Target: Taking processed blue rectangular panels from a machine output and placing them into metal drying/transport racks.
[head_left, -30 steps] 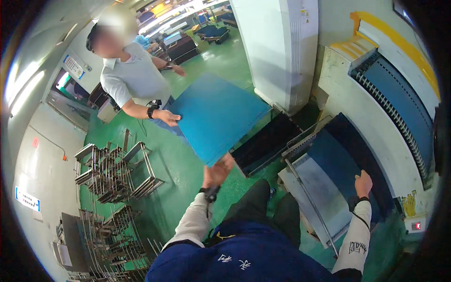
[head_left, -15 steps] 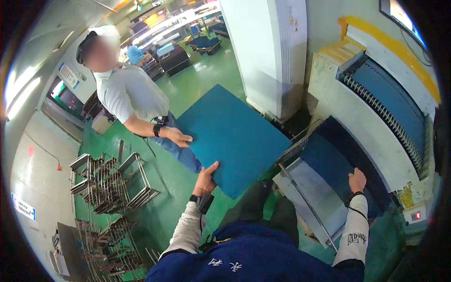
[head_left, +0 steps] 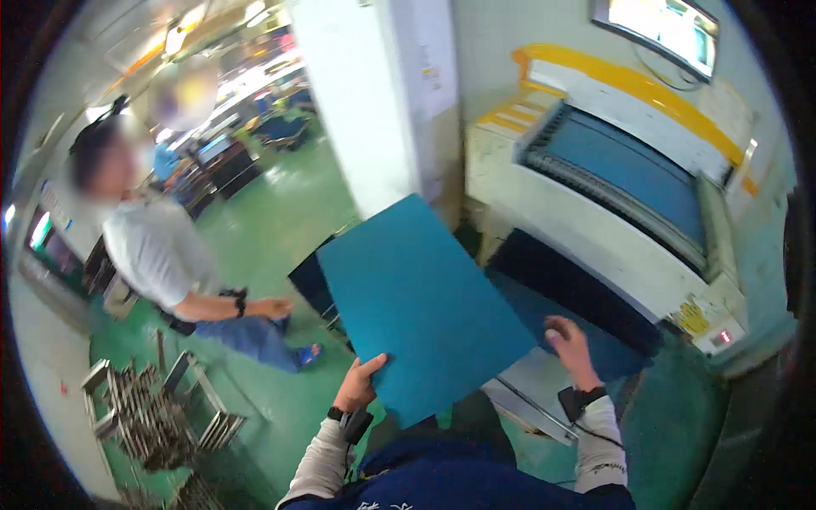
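Note:
A flat teal-blue sheet (head_left: 425,306) is in front of me, tilted. My left hand (head_left: 357,384) grips its lower left edge, thumb on top and the other fingers underneath. Just off the sheet's right corner is my right hand (head_left: 571,350), its fingers loosely bent and apart, with nothing seen in them. Behind that hand, dark blue sheets (head_left: 586,310) lie below the front of a white machine (head_left: 578,229). To the left stands a person in a white shirt (head_left: 161,246), whose hand (head_left: 274,308) is away from the sheet.
The machine has a yellow-edged hood and a blue bed (head_left: 629,170) between toothed rails. A metal bar (head_left: 535,404) runs close to my legs on the right. Metal frames (head_left: 157,408) are piled on the green floor at left. A white pillar (head_left: 361,102) rises ahead.
The other person's hand has let go of the sheet and moved away left. My right hand has come toward the sheet's right corner. My view has turned right.

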Available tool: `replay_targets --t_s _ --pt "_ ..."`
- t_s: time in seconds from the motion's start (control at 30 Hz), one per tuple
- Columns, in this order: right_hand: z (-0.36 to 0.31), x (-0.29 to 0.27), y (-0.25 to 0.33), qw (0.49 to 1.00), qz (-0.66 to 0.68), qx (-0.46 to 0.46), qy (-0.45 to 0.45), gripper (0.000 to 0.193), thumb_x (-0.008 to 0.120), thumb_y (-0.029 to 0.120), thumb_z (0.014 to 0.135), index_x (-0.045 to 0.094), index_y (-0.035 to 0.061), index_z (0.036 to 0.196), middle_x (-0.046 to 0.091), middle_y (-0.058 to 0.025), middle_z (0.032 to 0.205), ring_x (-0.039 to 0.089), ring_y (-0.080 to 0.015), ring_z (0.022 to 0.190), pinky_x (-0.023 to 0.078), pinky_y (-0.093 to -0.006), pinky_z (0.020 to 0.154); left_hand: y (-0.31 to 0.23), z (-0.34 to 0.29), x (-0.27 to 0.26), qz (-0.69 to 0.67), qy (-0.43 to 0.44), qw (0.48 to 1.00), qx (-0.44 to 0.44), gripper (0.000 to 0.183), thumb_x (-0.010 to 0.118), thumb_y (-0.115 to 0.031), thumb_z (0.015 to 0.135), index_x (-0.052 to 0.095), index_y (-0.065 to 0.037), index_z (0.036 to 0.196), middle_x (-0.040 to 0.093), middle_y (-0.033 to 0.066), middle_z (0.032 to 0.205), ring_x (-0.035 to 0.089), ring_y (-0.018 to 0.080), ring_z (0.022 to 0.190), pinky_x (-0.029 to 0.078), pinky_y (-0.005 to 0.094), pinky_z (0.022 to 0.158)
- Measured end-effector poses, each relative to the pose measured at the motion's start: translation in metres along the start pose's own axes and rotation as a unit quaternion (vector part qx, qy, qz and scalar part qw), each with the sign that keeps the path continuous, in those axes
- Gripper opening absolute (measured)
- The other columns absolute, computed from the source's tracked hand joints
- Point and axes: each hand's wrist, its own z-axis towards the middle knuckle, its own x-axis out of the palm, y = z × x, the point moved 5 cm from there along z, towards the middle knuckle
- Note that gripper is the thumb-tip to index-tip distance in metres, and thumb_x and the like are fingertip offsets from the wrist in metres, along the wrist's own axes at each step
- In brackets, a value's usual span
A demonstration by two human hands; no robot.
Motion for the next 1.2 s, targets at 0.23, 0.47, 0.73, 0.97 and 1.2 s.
replay_targets --t_s 0.23,0.47,0.73,0.97,1.2 --pt "-0.094 0.035 0.023 0.926 0.325 0.149 0.125 0.046 0.065 0.021 0.090 0.053 -0.0009 0.129 0.064 -0.0104 0.105 0.063 -0.0228 0.100 0.051 -0.0375 0.086 0.022 0.032 0.049 0.043 0.113 0.992 -0.017 0.044 0.066 -0.011 0.089 0.051 -0.003 0.129 0.062 0.0123 0.120 0.062 0.0279 0.107 0.053 0.0442 0.090" --pt "-0.116 0.018 0.044 0.911 0.380 0.161 0.001 0.044 0.065 0.004 0.082 0.058 0.0086 0.125 0.065 -0.0047 0.105 0.062 -0.0192 0.096 0.051 -0.0370 0.082 0.038 0.040 0.101 0.110 0.167 0.972 -0.123 0.045 0.069 -0.013 0.089 0.052 -0.003 0.129 0.062 0.0108 0.120 0.062 0.0257 0.106 0.053 0.0427 0.089" --pt "-0.144 -0.026 -0.030 0.936 0.312 0.070 -0.150 0.051 0.067 -0.002 0.076 0.056 0.0082 0.125 0.064 -0.0089 0.113 0.064 -0.0266 0.097 0.055 -0.0415 0.075 0.030 0.058 0.188 0.200 0.319 0.916 -0.136 0.045 0.066 -0.018 0.091 0.051 -0.002 0.132 0.062 0.0078 0.121 0.062 0.0196 0.106 0.052 0.0364 0.090" --pt "-0.124 -0.049 0.030 0.847 0.492 0.074 -0.188 0.038 0.065 -0.001 0.079 0.059 0.0059 0.116 0.065 -0.0106 0.106 0.065 -0.0255 0.088 0.057 -0.0379 0.073 0.036 0.106 0.274 0.220 0.386 0.888 -0.120 0.041 0.062 -0.021 0.095 0.054 -0.002 0.130 0.065 0.0060 0.118 0.063 0.0154 0.102 0.051 0.0298 0.089" --pt "-0.114 -0.060 0.015 0.873 0.416 0.082 -0.241 0.028 0.063 0.001 0.083 0.063 0.0093 0.110 0.066 -0.0059 0.100 0.062 -0.0232 0.089 0.054 -0.0402 0.073 0.068 0.126 0.258 0.229 0.337 0.899 -0.160 0.025 0.061 -0.017 0.095 0.062 -0.003 0.116 0.067 0.0046 0.107 0.065 0.0156 0.093 0.053 0.0318 0.083"
